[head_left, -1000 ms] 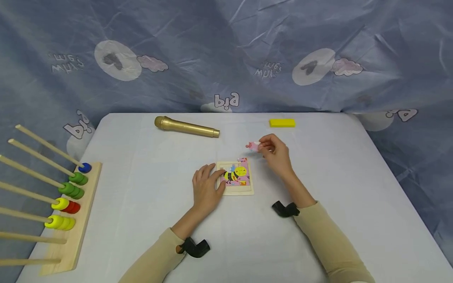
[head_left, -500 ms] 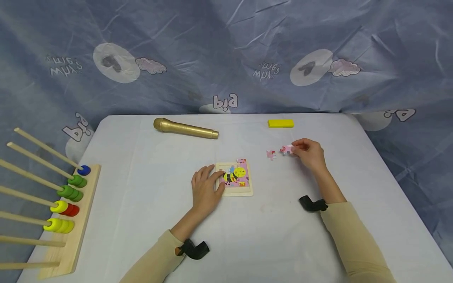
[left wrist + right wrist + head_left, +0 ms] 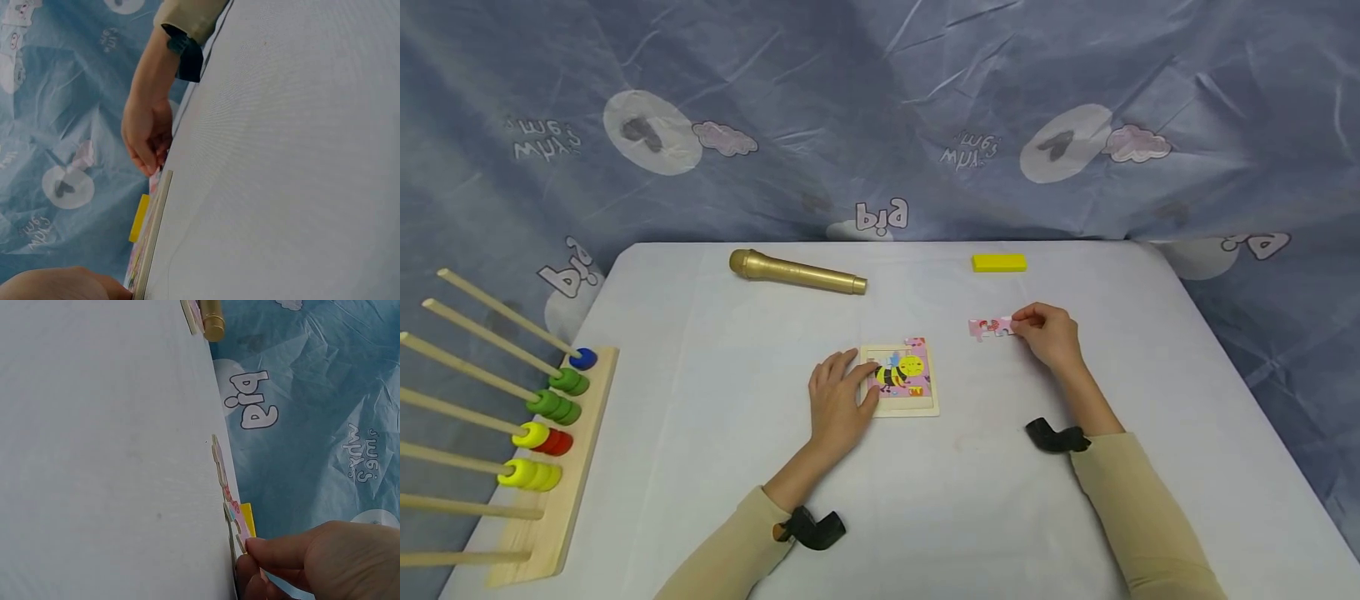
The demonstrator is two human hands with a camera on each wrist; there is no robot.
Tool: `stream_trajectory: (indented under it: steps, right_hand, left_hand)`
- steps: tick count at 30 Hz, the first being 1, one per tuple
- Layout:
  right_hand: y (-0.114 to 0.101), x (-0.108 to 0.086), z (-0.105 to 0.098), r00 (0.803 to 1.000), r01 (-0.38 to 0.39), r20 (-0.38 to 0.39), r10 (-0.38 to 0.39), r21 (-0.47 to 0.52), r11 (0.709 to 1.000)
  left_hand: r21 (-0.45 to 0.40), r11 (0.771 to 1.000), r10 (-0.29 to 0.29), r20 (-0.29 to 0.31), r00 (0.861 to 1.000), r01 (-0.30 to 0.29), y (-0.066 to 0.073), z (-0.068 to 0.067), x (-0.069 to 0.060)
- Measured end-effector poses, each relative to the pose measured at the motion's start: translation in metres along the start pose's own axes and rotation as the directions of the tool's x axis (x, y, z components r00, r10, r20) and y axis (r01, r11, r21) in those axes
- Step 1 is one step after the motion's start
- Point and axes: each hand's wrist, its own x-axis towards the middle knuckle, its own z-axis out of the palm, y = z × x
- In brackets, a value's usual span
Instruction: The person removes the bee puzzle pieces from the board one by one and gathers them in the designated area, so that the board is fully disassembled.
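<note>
My left hand (image 3: 837, 400) rests at the left side of a small wooden bee puzzle (image 3: 906, 412), with thumb and forefinger lying over its edge. Part of the bee picture is under those fingers. One pink corner piece (image 3: 915, 342) sticks out past the top of the puzzle frame. To the right, my right hand (image 3: 1051, 337) pinches a pink puzzle piece (image 3: 1004, 326) low at the table. That piece lies against another pink puzzle piece (image 3: 978, 327) on its left. In the right wrist view, thumb and fingers grip the held piece (image 3: 242, 526) by its near end.
A gold toy microphone (image 3: 797, 273) lies toward the back. Behind the right hand is a yellow block (image 3: 998, 263). A wooden peg stand (image 3: 580, 458) with coloured rings and long rods occupies the left side. A patterned curtain (image 3: 820, 108) hangs behind the white table (image 3: 715, 375).
My right hand moved right from near the puzzle; one pink piece was laid on the table, and the held piece came down and left against it. The left hand has stayed put.
</note>
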Motion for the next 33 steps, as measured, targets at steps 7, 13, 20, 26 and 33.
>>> stream_trajectory:
  steps: [7,13,20,26,33]
  right_hand:
    - [-0.003,-0.002,0.002,0.998,0.044,-0.038,-0.047,-0.066,0.997]
    - [-0.010,-0.004,0.003,0.991,0.067,-0.112,-0.069,-0.023,0.997]
    - [-0.037,-0.014,0.016,0.985,0.161,-0.087,-0.152,0.112,0.981]
    - [-0.062,-0.025,0.039,0.971,0.232,0.018,-0.238,0.164,0.959]
    - [-0.079,-0.035,0.065,0.946,0.285,0.094,-0.310,0.210,0.935]
  left_hand:
    - [-0.007,1.000,0.004,-0.002,1.000,-0.004,0.000,0.000,0.000]
    - [-0.005,1.000,0.007,-0.004,1.000,-0.007,0.000,0.000,0.000]
    - [-0.002,1.000,0.007,-0.007,1.000,-0.007,-0.001,0.001,0.000]
    - [-0.002,1.000,0.006,-0.005,1.000,-0.006,0.000,0.001,0.000]
    - [0.003,1.000,0.001,0.004,1.000,-0.001,0.000,0.000,0.001]
